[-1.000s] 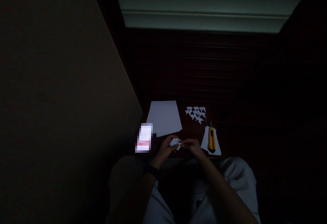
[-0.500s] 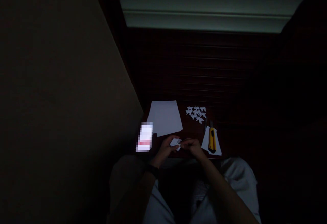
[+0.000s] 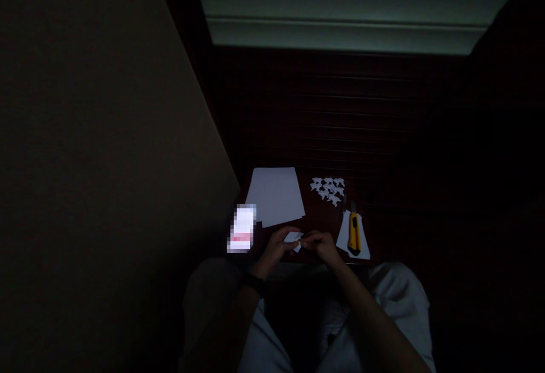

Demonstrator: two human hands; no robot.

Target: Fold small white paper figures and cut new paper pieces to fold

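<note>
A small folded piece of white paper (image 3: 292,237) is held between my two hands, close to the near edge of the dark table. My left hand (image 3: 276,246) grips it from the left, the thumb lying along its lower side. From the right, my right hand (image 3: 322,244) pinches the paper's right edge with thumb and fingertips. Dim light hides the exact folds. Beyond the hands, several small folded white paper figures (image 3: 327,188) sit in a cluster. A stack of white paper sheets (image 3: 276,194) lies behind my left hand.
Right of my hands, a yellow box cutter (image 3: 354,234) rests on small cut white papers (image 3: 344,237), with a thin dark tool (image 3: 343,205) behind. A blurred lit screen (image 3: 242,228) stands at the left. A wall (image 3: 106,134) borders the table's left side.
My right hand has shifted slightly leftward, its fingertips now covering more of the folded paper's right side. The left hand keeps its grip. Everything on the table stays put.
</note>
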